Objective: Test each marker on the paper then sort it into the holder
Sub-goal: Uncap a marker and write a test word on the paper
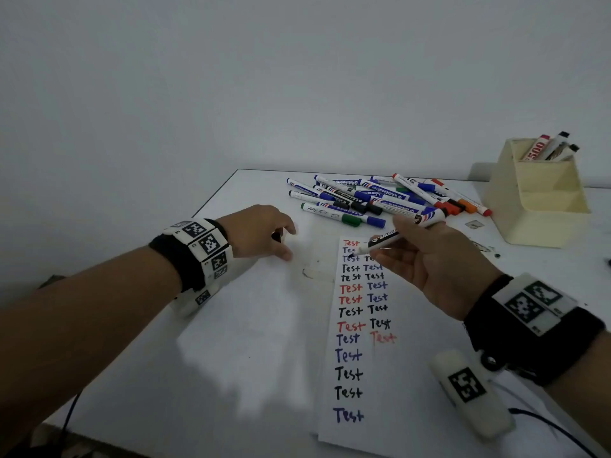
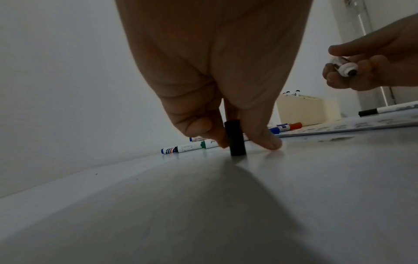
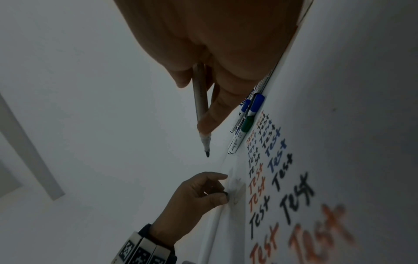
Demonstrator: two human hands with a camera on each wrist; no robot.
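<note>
The left hand is pinching a black cap upright on the surface; the right hand is gripping an uncapped marker at frame centre.

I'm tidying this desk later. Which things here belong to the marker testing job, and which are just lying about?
Part of the job:
- uncapped marker held by the right hand
- black cap pinched upright on the table by the left hand
- paper covered in "Test"
- marker pile
- holder

Lying about:
- small scraps beside the holder
- dark cable
</note>
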